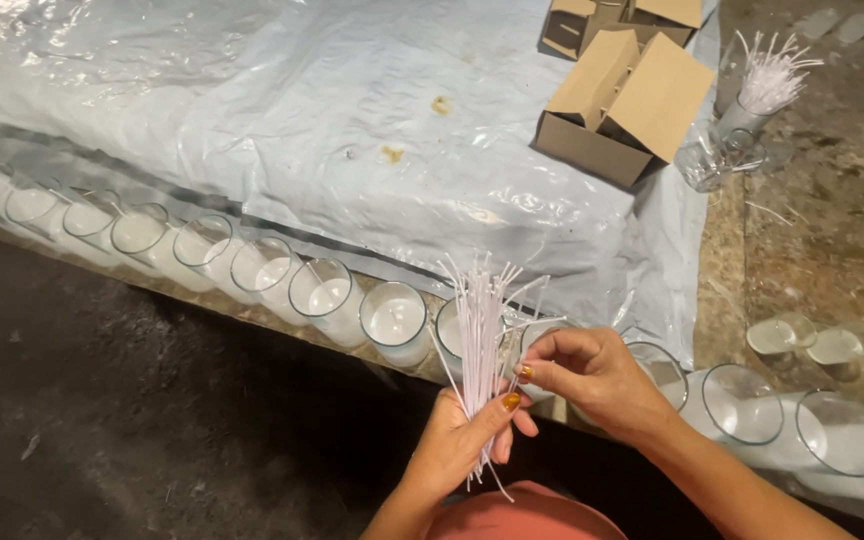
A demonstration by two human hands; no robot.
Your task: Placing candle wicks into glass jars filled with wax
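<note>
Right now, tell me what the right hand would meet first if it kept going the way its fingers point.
The right hand points left, fingertips pinching at the bundle of white wicks held in the left hand. It already touches the wicks, so they come first; past them, probably the wax-filled glass, though depth is unclear.

Bundle of white wicks [479, 330]: thin, stiff, pale strands, numerous, gathered at the lower end and fanning apart at the top. Position: lower centre of the frame, standing roughly upright with a slight tilt. The lower part is enclosed in the left hand [462, 440]; a few strand ends protrude below the grip. The right hand [592, 378], just right of the bundle, pinches one strand between thumb and forefinger at mid-height. The upper tips are loose and uneven.
</note>
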